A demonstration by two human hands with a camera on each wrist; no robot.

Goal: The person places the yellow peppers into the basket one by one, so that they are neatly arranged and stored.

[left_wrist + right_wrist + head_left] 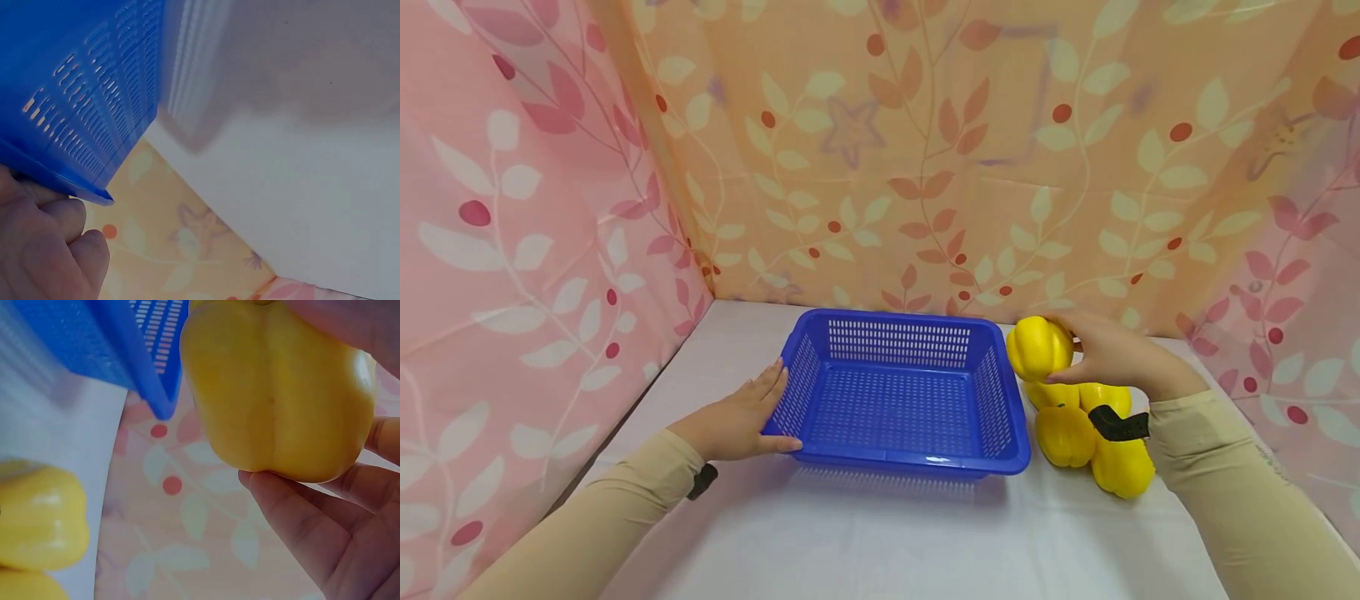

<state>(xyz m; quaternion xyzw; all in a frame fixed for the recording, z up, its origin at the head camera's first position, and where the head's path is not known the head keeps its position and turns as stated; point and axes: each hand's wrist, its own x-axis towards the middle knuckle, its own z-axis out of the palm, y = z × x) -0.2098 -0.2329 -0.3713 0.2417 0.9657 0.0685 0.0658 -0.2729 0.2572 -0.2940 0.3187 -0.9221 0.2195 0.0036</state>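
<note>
A blue plastic basket [895, 460] with slotted walls stands on the table, its inside bare. My left hand [741, 417] holds its near left corner, thumb along the front rim and fingers at the left rim; the left wrist view shows the fingers [65, 215] against the rim's underside. Beyond the basket's right rim, my right hand [1101, 354] grips a yellow bell pepper [1039, 348] above the other peppers. In the right wrist view, fingertips press under this pepper [275, 394]; its top is cut off.
Several more yellow bell peppers [1066, 435] lie close together right of the basket, partly hidden by the right hand and a dark strap [1120, 423]. A white cloth [880, 542] covers the table. Patterned curtains [880, 167] stand behind and on both sides.
</note>
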